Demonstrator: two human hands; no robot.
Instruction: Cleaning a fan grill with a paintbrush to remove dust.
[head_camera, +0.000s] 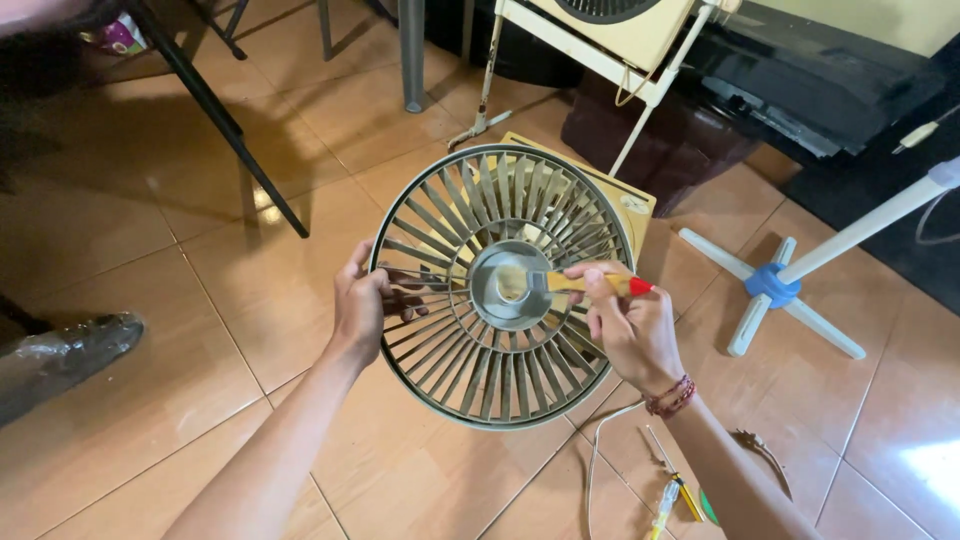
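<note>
Hands meet over a round, greyish-green fan grille (500, 290) held tilted above the tiled floor (180, 330) in the head view. The left hand (362, 305) reaches in from the lower left, its grip clenched on the grille's left rim with fingers hooked through the slats. The right hand (630, 325), a red bracelet (672, 397) at its wrist, pinches a small yellow-handled brush (570, 284) whose bristles rest on the grille's round hub.
</note>
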